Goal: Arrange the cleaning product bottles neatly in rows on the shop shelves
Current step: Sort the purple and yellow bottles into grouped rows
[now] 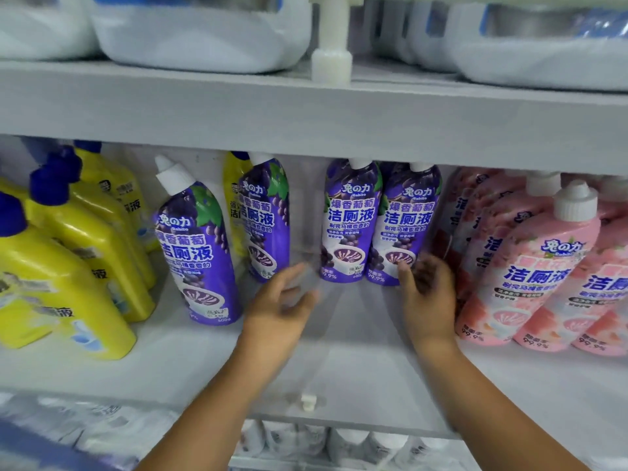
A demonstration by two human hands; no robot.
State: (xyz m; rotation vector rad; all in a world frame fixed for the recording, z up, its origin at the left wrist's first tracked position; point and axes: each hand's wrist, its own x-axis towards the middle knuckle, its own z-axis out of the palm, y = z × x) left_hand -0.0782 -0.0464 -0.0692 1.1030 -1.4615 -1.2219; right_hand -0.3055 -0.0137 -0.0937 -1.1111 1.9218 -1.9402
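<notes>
Hands both empty and spread: right hand (pixel 426 294) touches the upright right-hand purple bottle (pixel 404 226) at frame centre, left hand (pixel 282 300) just short of its neighbour (pixel 350 222).

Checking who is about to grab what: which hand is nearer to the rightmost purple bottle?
Right. The right hand has its fingertips at the base of the rightmost purple bottle; touch unclear. The left hand hangs open in the bare gap further left, past the next purple bottle.

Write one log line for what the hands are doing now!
stage: arranging purple bottles | left hand: open, blurred, holding nothing | right hand: open, at rightmost purple bottle | shelf: front bare
</notes>
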